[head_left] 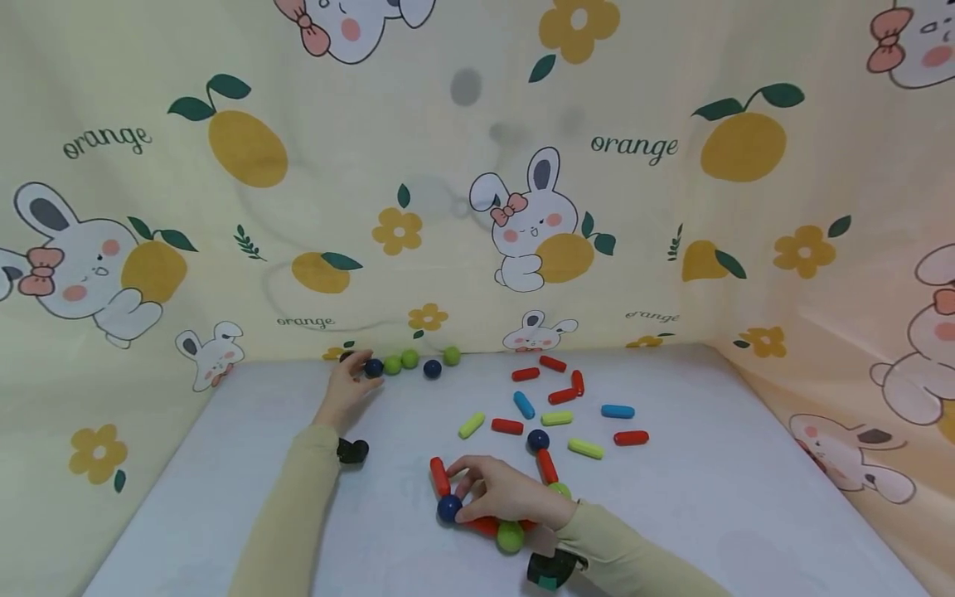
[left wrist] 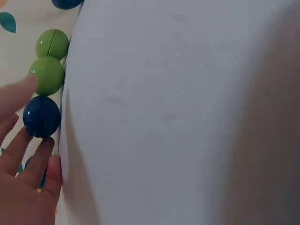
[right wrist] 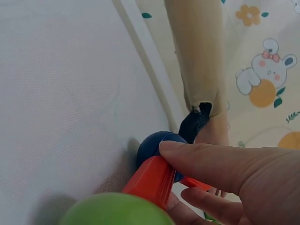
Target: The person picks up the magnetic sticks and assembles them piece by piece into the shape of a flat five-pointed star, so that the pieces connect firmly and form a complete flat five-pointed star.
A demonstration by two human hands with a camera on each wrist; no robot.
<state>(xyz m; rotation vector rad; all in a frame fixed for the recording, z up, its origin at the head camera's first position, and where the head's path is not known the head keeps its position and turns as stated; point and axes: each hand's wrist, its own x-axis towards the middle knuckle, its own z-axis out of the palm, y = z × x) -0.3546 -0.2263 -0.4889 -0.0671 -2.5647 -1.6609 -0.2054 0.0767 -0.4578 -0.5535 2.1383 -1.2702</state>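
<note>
At the back left edge of the table, my left hand has its thumb and fingers spread around a dark blue ball; fingertips touch its near side. Two green balls sit right beside it. At the front, my right hand pinches another dark blue ball, with the thumb pressed on it. A red rod points away from that ball, and a second red rod links it to a green ball. The hand partly hides this chain, whose far branch ends in a dark blue ball.
Loose red rods, yellow-green rods and blue rods lie scattered at the middle right. Along the back edge stand another dark blue ball and a green ball. A printed curtain rises behind the white table.
</note>
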